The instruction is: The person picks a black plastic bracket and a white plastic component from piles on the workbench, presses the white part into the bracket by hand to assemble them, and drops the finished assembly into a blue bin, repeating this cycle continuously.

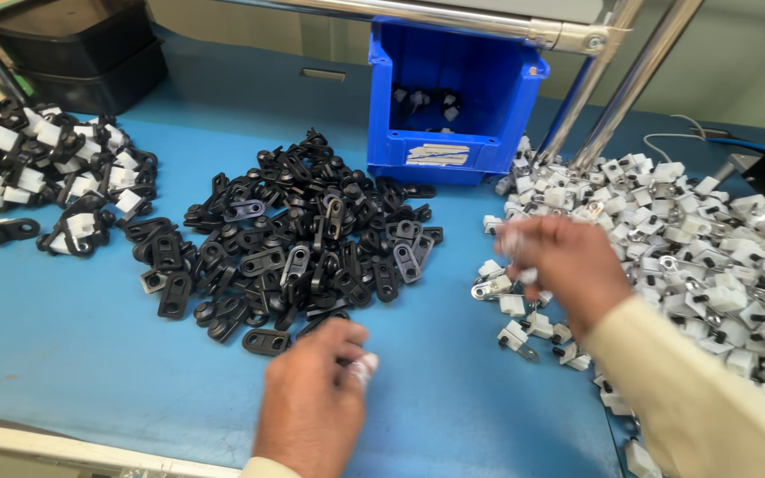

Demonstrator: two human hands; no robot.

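Hovering over the smooth blue bench, the left hand had its grip pinched shut on a small white plastic piece beside the glossy black slotted clips. The blurry right hand pinched another white bit above the blocky white parts.

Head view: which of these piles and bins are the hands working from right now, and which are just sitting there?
In use:
- left hand, by the black clip pile, a white bit at its fingertips
- right hand, blurred, over the white block pile

Lying about:
- blue bin, a few parts inside
- pile of joined black-and-white parts, far left
- stacked black trays
- metal frame tubes
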